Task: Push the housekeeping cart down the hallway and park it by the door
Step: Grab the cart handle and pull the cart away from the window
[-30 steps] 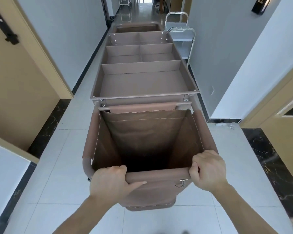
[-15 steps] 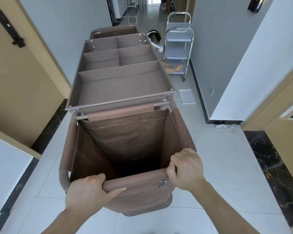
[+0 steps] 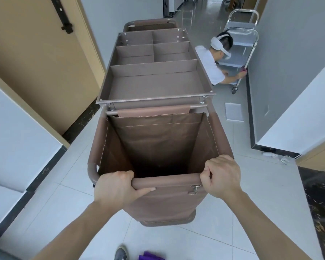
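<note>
Housekeeping cart in brown metal [image 3: 154,85], with a divided top tray and an open brown fabric laundry bag [image 3: 158,143], fills the centre of the frame on a pale tiled hallway floor [image 3: 251,184]. Both hands clamp the bag's padded near rail: the left hand [image 3: 114,188] with its grip curled over the bar at lower centre-left, the right hand [image 3: 222,177] wrapped round the bar near the cart's lower-right corner, just beside a small metal latch [image 3: 194,189]. A tan wooden door [image 3: 36,59] stands at the upper left, close to the cart's left side. At the upper right, a crouching person in a white shirt [image 3: 212,64] touches a silver steel trolley [image 3: 242,44] against the grey wall.
</note>
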The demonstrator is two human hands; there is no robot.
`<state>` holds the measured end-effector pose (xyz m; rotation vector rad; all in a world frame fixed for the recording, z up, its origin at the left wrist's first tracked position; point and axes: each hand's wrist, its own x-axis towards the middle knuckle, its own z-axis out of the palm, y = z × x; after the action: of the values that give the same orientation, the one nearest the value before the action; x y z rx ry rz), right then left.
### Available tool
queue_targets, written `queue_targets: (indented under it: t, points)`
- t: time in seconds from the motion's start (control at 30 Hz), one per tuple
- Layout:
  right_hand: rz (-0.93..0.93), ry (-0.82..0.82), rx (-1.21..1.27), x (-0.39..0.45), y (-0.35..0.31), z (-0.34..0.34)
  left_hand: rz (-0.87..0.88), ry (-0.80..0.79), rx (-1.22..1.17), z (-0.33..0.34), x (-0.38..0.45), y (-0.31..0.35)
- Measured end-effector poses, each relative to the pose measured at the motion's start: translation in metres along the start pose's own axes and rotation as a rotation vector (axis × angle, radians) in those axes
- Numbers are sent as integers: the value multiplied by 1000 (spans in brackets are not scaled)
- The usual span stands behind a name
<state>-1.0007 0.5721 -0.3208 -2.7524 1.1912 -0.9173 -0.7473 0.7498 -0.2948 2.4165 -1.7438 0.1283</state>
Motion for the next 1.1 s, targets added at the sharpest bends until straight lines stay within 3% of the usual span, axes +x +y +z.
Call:
queue_targets:
  t: [0.5, 1.1]
  points:
    - [8, -47, 50, 78, 33, 33, -66, 78, 11, 20, 66, 5]
    - [99, -56, -55, 223, 32, 120, -23, 81, 5, 40, 228, -77]
